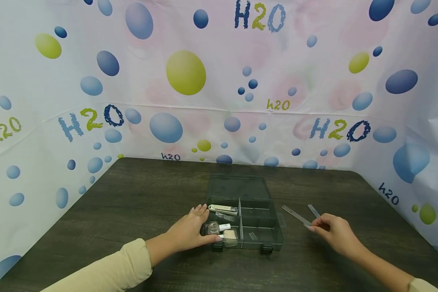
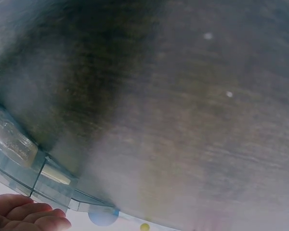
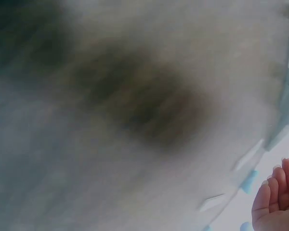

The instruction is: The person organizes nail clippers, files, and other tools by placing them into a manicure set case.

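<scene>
A dark translucent organizer box (image 1: 260, 244) stands on the table with its lid (image 1: 238, 187) folded back. My left hand (image 1: 190, 231) rests at its left side, thumb reaching over the front left corner near the nail polish bottles. A nail clipper (image 1: 222, 209) lies in the back left compartment. Below it, the front left one holds a glittery nail polish bottle (image 1: 212, 228) with a white cap and a beige nail polish bottle (image 1: 230, 235). My right hand (image 1: 336, 233) hovers over two clear plastic strips (image 1: 295, 215), which lie flat in the right wrist view; its fingers are loosely bent.
A small clear piece (image 1: 253, 236) lies in the front right compartment. Two latches (image 1: 266, 248) stick out at the box's front. Dark wood-look table (image 1: 149, 194) surrounds it, and a bubble-printed sheet (image 1: 211, 52) stands behind and at both sides.
</scene>
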A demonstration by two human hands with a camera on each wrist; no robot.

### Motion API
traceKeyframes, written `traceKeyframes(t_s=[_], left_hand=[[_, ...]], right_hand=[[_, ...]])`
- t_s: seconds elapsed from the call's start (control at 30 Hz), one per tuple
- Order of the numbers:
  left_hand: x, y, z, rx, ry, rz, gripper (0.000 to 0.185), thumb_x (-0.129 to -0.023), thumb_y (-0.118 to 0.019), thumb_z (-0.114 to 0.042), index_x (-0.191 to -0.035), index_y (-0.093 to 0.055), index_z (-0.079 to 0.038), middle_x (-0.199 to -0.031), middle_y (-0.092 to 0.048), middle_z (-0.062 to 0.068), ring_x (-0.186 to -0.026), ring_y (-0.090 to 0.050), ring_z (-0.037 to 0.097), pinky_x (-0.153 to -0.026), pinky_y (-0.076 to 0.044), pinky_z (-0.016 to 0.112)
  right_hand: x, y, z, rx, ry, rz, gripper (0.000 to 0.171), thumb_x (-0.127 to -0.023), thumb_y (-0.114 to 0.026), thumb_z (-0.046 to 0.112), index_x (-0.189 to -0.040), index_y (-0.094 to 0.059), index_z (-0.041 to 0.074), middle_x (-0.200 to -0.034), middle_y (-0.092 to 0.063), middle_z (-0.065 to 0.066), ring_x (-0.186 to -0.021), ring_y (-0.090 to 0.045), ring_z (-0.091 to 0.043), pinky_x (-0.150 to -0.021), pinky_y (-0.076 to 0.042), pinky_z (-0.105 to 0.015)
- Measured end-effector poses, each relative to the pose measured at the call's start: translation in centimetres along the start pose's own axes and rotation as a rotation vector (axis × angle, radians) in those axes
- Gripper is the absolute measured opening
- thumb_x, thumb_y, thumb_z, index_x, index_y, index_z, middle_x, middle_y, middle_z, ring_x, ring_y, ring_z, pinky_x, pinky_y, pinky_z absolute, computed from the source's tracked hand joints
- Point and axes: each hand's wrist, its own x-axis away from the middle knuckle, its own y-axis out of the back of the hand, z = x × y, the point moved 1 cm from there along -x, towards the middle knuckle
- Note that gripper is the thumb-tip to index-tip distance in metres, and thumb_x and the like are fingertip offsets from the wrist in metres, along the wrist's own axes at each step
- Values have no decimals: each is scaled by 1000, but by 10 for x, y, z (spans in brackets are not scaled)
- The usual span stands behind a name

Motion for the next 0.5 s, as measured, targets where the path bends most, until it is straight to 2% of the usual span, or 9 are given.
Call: traceKeyframes(t_s=[0.23, 0.5], left_hand=[[-1, 1, 0, -15, -1, 6, 85, -82, -60, -57, -133, -44, 10, -143, -36, 27, -134, -34, 41, -109, -32, 51], [-2, 1, 0, -33, -6, 11, 85, -82, -60, -56, -133, -44, 10, -143, -36, 28, -134, -34, 41, -109, -32, 51]], right_hand=[[-9, -1, 21, -48, 59, -33, 4, -79, -71, 8, -78, -67, 7, -73, -60, 3, -57, -43, 4, -49, -41, -19], [-17, -12, 47, -111, 158, -4, 4, -78, -71, 8, -76, -68, 9, -74, -59, 5, -60, -43, 5, -51, -42, -18]])
